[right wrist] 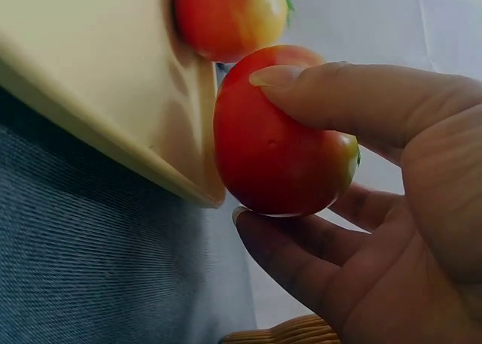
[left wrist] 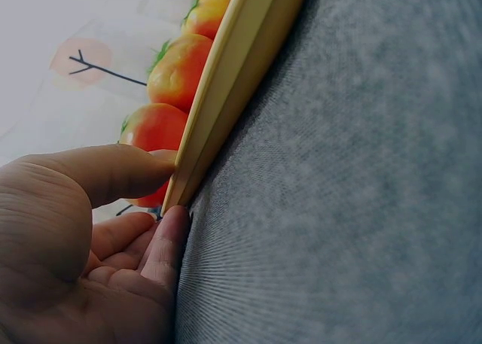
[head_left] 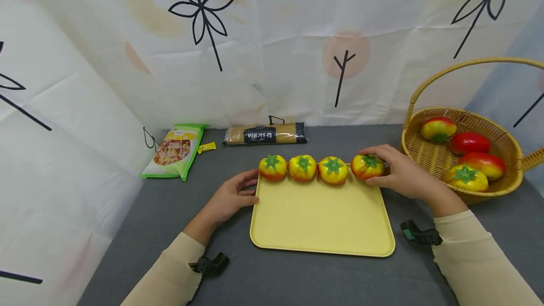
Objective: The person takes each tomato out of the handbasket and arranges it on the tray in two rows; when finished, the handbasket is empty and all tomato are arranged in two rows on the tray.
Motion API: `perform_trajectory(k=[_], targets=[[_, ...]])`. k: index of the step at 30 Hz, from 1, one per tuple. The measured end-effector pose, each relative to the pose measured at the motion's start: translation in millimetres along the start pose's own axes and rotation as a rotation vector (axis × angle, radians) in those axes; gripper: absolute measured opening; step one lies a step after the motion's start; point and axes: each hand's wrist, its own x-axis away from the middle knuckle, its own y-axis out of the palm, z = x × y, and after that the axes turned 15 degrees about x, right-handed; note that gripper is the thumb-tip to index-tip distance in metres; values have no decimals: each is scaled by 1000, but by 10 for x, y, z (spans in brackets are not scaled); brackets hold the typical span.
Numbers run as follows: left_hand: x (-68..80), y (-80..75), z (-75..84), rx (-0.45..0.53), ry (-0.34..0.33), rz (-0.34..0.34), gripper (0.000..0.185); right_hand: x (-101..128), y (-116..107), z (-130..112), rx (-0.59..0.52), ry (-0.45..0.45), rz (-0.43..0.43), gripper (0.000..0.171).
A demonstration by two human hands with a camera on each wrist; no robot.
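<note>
- Red and yellow, glossy and squat, the tomato (head_left: 364, 169) I am watching wears a flat green leaf crown; from the right wrist it looks almost wholly deep red, with a small dimple in its side.
- It sits at the far right corner of the pale yellow tray (head_left: 323, 216); whether its underside meets the rim, I cannot tell.
- My right hand (head_left: 397, 174) has it in a pinch, thumb pressed on the near side and fingers curved around the far side.
- That arm comes in from the lower right, forearm slanting up and inward, its cream sleeve (head_left: 480, 249) ending above the wrist.
- Three more tomatoes (head_left: 302, 168) stand in a row along the tray's far edge, crowns up, left of the one I hold.
- My left hand (head_left: 231, 197) reaches in from the lower left; its thumb and fingers, loosely bent, rest against the tray's left edge without clasping anything that I can see.
- To the right stands a wicker basket (head_left: 418, 148) with more red and yellow produce (head_left: 469, 143) inside.
- Farther back on the dark grey table (head_left: 272, 277) lie a spaghetti packet (head_left: 293, 132), a small yellow packet (head_left: 207, 148) and a green-edged bag (head_left: 174, 152).
</note>
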Motion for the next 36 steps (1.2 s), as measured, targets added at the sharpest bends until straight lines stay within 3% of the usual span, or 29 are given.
perform_trajectory(k=[15, 24, 36], targets=[[-8, 21, 9, -2, -6, 14, 81, -25, 89, 12, 7, -22, -31, 66], [-6, 25, 13, -10, -5, 23, 81, -22, 70, 15, 1, -11, -47, 73], [2, 20, 18, 0, -8, 17, 81, 8, -17, 19, -159, 13, -12, 66]])
